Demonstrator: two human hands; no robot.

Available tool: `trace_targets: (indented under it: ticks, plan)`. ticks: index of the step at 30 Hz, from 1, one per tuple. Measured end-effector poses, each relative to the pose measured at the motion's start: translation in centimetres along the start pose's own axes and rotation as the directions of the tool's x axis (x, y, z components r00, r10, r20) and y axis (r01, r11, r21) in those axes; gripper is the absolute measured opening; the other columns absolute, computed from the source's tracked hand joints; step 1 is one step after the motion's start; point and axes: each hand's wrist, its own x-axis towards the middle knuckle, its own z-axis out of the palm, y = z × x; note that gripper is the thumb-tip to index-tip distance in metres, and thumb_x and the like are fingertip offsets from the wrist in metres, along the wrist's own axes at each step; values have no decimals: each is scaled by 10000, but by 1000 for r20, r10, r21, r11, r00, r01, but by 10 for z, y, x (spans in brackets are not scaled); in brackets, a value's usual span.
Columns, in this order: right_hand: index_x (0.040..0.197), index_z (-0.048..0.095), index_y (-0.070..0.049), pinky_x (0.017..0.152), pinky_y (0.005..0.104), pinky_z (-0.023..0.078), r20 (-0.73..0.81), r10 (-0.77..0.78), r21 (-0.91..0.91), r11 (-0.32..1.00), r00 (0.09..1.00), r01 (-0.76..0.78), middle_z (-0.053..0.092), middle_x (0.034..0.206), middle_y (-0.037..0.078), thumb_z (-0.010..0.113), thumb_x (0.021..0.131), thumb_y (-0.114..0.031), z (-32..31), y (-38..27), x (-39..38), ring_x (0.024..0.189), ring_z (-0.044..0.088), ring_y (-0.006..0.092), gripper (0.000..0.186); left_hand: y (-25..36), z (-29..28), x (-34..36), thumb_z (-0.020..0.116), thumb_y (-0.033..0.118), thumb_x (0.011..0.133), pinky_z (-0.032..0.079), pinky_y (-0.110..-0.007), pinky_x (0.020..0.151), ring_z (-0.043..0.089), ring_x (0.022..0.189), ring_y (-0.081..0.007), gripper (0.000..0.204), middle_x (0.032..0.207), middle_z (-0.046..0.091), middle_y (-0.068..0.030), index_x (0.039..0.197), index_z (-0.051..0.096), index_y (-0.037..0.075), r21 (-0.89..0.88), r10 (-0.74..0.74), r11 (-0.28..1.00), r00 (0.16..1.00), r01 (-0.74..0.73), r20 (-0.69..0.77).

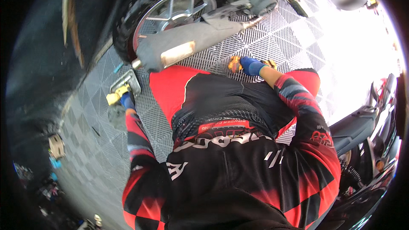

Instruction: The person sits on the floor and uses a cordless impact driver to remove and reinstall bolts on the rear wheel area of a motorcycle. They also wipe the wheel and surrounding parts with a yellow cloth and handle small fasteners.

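My left hand (126, 100), in a blue glove, reaches down to the floor at the left. A yellow patch (116, 97) lies at its fingers; whether it is part of the glove or a held thing is unclear. It overlaps a grey rectangular tray (130, 81). A grey crumpled lump (117, 114) lies just below. My right hand (252, 66), also gloved in blue, is closed low over the floor behind the motorcycle's exhaust muffler (200, 40). Orange-yellow material (234, 64) shows at its fingers and past the wrist, too small to name.
The motorcycle's rear wheel (170, 15) stands ahead. A second motorcycle (362, 136) is close at my right. Grey patterned tiles (98, 145) cover the floor, with a beige object (56, 145) at the left and a dark wall (38, 72) beyond. Strong glare washes out the right side.
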Motion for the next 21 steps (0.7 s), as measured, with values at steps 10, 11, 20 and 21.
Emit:
trace_targets:
  ticks: [10,11,20,21]
  plan:
    - [1070,594,-30,801,423,483,277,-148,-4,988,950,155,624,1032,175,658,667,-226,19,43,57,978,602,316,452,157,-101,-123,441,376,927,459,-312,565,574,675,-162,439,807,647,-119,1137,542,4,-660,131,718,888,223,442]
    - [1034,625,-32,784,419,488,268,-128,36,992,955,123,638,1008,167,653,660,-237,12,56,63,953,614,308,427,156,-100,-132,421,429,926,458,-326,568,571,691,-164,481,842,643,-103,1154,516,16,-622,106,749,885,228,453]
    - [901,683,-58,789,403,497,-267,186,16,982,946,-189,640,994,184,588,735,-296,30,199,132,916,625,307,306,83,-71,-173,468,288,886,489,-361,746,584,910,-241,392,1064,591,-142,1196,506,50,-367,136,829,483,422,865]
    - [981,659,-49,837,403,485,-104,47,-2,999,993,-48,607,1087,174,642,690,-356,28,195,153,943,610,321,423,73,-70,-176,450,289,889,491,-347,685,597,811,-214,355,960,616,-123,1129,546,46,-306,175,931,490,201,854]
